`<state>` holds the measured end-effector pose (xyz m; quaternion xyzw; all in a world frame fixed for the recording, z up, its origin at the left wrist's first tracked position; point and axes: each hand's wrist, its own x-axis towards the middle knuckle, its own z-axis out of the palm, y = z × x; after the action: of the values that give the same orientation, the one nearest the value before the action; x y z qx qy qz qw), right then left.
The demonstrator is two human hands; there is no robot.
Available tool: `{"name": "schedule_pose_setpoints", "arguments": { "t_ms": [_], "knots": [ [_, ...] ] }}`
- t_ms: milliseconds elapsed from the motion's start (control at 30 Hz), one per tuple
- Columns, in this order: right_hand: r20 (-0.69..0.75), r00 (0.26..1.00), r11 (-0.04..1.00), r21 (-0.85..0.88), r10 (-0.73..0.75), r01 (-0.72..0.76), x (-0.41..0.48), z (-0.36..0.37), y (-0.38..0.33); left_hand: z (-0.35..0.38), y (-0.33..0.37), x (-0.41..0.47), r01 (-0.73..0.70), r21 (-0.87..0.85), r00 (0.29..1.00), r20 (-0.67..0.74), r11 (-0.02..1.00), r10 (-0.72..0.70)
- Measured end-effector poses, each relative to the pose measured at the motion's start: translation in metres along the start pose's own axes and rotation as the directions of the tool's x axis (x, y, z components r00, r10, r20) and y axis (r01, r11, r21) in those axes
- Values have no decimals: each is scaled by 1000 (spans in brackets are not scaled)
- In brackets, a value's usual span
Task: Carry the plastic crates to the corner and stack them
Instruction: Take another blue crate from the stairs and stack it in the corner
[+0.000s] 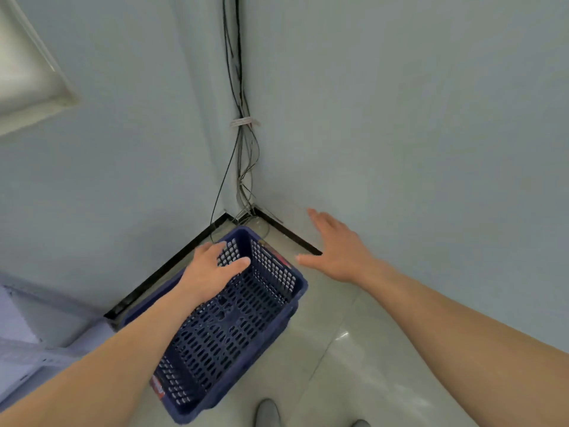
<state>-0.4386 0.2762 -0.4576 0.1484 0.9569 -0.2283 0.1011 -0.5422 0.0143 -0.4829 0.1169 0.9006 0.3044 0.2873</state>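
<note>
Crate of dark blue perforated plastic (234, 328) is sitting on the pale tiled floor (338, 349), its far end pointing into the room's corner and its left side lying close to the black skirting strip (160, 272). The person's left hand (212, 272) is hovering over the crate's far half, fingers loosely spread, gripping nothing. The right hand (338, 251) is hanging right of the crate, flat and fully spread, likewise holding nothing. Beyond the crate, thin dark cables (243, 155) are running down the corner.
</note>
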Motion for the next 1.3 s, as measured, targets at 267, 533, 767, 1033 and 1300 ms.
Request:
{"name": "schedule_pose_setpoints", "arguments": {
  "t_ms": [267, 533, 767, 1033, 1300],
  "knots": [
    [-176, 963, 979, 12, 202, -204, -126, -63, 98, 73, 131, -20, -282, 72, 952, 144, 957, 270],
    [-328, 854, 912, 70, 404, -404, -292, -100, 205, 193, 264, -87, -551, 146, 811, 327, 822, 485],
    [-407, 700, 802, 168, 586, -573, -442, -109, 284, 295, 357, -171, -747, 136, 629, 461, 651, 626],
    [-439, 431, 597, 376, 788, -708, -590, -98, 340, 404, 445, -250, -881, 14, 374, 632, 473, 678],
    [-368, -82, 267, 791, 926, -550, -693, -66, 351, 514, 506, -306, -894, -165, 120, 807, 417, 578]
  ]
}}
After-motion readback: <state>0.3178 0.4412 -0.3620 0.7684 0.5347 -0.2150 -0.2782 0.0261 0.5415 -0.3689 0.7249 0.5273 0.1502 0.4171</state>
